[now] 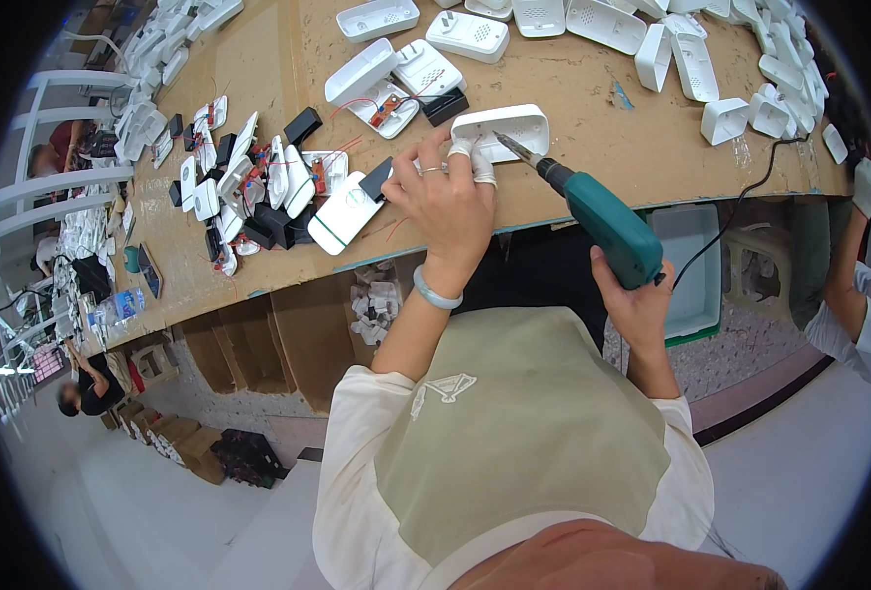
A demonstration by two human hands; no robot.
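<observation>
My left hand [445, 197] grips the near left edge of a white plastic casing [526, 125], its fingers bent over the rim. Pale covers wrap some of its fingertips. The casing lies with its hollow side up at the table's front. My right hand [635, 300] is closed round the rear of a teal, gun-shaped electric tool [612, 224] with a black collar. The tool's tapered metal tip [514, 146] points into the casing; whether it touches is unclear. Just left of my left hand lies a white cover [345, 213] beside a black block [376, 179].
White covers, black blocks and red-wired boards form a pile [258, 187] at left. More white casings [602, 25] line the far side. A black cord [750, 187] crosses the table edge at right, above a pale tub [689, 256]. A co-worker's gloved hand [866, 187] shows far right.
</observation>
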